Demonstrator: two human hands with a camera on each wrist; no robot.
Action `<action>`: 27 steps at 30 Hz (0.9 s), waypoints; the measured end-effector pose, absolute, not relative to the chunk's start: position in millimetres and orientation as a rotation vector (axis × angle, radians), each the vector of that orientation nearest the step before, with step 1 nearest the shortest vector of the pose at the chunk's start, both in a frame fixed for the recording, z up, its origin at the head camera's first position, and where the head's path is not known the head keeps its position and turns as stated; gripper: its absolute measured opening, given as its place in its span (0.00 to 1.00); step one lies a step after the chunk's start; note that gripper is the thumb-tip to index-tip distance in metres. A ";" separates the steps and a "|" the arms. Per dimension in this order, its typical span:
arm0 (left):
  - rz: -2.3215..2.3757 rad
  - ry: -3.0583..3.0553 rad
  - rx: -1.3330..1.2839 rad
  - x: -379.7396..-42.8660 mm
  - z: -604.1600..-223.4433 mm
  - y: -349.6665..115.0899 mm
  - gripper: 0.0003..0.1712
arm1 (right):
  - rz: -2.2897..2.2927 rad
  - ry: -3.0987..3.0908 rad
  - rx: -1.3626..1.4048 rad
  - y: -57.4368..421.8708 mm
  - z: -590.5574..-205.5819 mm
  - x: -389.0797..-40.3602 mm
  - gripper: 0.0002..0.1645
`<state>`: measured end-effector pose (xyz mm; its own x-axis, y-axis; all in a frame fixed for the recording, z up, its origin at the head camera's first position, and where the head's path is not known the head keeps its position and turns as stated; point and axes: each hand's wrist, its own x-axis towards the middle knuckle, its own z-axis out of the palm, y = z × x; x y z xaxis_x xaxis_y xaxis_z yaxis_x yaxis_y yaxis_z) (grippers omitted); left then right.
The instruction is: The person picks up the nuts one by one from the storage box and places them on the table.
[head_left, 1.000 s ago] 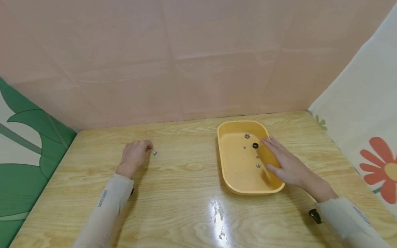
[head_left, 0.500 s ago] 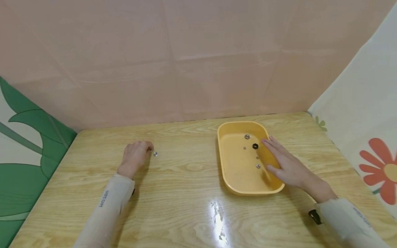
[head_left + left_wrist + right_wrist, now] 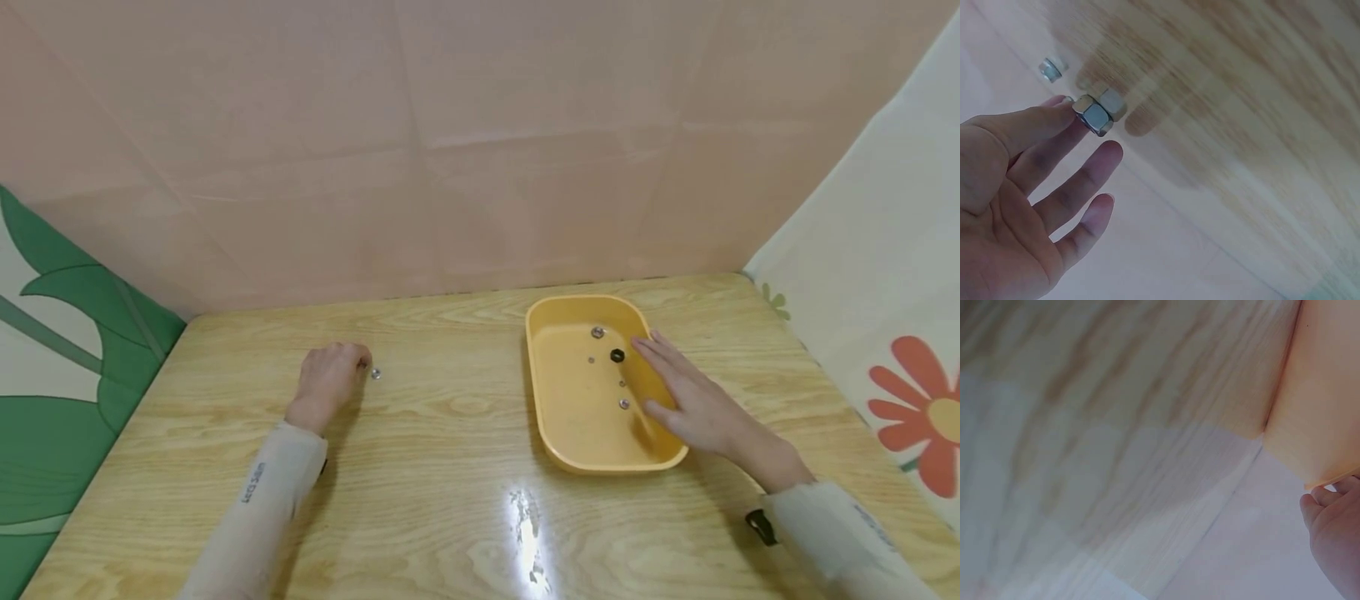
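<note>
My left hand (image 3: 327,385) is low over the left part of the table. In the left wrist view, its thumb and forefinger pinch a silver hex nut (image 3: 1094,115) right at the tabletop, while the other fingers are spread loosely. A smaller silver nut (image 3: 1050,70) lies just beyond the fingertips. On the right stands a yellow tray (image 3: 553,443); my right hand (image 3: 701,407) rests at its right rim, fingers straight and thumb over the inside. Inside the tray lie a black nut (image 3: 617,356), a silver nut (image 3: 597,332), another silver nut (image 3: 624,404) and tiny metal pieces (image 3: 591,360).
The wood-grain table (image 3: 450,467) runs back to a pink sheet (image 3: 420,167). A green leaf-patterned cloth (image 3: 67,400) borders the left side, and a white flowered cloth (image 3: 885,292) the right. A bright light reflection shows on the table front.
Both hands stay nearly where they were. The tray and the loose nuts keep their places; the view shifts only slightly.
</note>
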<state>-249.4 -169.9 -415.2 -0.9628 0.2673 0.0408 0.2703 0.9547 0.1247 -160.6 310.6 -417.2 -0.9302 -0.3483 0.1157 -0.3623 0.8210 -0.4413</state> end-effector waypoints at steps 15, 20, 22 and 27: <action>-0.218 -3.080 -0.393 -245.6 -417.4 -168.7 0.10 | 0.722 -2.982 0.567 310.1 -416.9 -159.4 0.48; -0.213 -3.078 -0.395 -245.7 -416.9 -168.5 0.10 | 0.717 -2.992 0.563 310.3 -416.6 -159.2 0.48; -0.211 -3.079 -0.396 -245.5 -416.6 -168.3 0.10 | 0.714 -2.995 0.562 310.2 -416.0 -158.8 0.48; -0.199 -3.090 -0.403 -246.0 -415.5 -167.5 0.11 | 0.719 -2.982 0.579 310.8 -414.2 -158.5 0.48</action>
